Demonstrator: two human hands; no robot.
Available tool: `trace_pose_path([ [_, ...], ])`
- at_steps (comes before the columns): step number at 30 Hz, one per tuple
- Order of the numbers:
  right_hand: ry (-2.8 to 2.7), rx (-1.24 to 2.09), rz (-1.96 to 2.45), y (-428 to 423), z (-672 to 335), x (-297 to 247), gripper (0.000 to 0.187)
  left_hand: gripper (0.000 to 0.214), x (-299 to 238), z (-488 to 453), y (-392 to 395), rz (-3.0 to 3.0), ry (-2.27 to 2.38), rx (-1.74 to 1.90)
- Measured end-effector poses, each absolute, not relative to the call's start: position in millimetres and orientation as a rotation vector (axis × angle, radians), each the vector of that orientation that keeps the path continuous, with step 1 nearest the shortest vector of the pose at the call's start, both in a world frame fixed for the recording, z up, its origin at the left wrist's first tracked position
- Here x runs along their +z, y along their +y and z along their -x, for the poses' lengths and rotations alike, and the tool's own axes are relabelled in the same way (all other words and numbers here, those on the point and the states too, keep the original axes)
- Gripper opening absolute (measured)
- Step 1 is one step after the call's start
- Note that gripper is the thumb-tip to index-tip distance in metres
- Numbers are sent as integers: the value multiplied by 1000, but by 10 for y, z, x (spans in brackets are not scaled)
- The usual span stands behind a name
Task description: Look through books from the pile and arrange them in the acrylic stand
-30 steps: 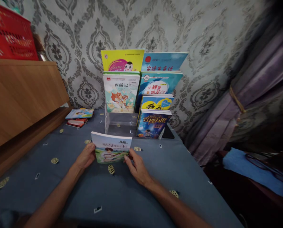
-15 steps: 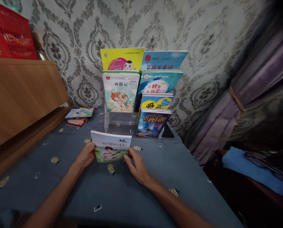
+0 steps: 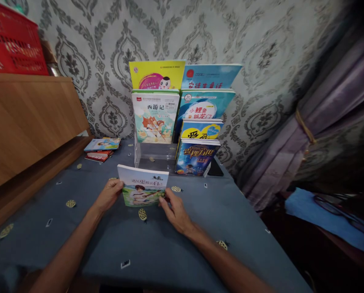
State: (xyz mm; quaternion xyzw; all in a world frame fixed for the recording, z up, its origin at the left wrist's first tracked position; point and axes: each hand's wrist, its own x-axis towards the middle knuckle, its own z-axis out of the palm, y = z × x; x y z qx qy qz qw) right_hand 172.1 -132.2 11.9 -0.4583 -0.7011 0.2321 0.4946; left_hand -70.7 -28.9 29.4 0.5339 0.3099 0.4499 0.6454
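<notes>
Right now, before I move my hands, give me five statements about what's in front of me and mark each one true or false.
1. The left hand and the right hand both hold one paperback. True.
2. The red basket sits underneath the wooden cabinet. False: it sits on top of the wooden cabinet.
3. A dark blue book stands at the front of the right-hand row in the clear rack. True.
4. The small stack of books lies to the right of the clear rack. False: it lies to the left.
5. The purple curtain is gathered by a tie. True.
</notes>
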Motion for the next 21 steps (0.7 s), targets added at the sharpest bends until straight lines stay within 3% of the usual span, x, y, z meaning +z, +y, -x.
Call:
trace_pose_path([
  [21,-1645,429,1231,-958,-1785,138,16,41,704,588,-9,-1898,946,1083],
])
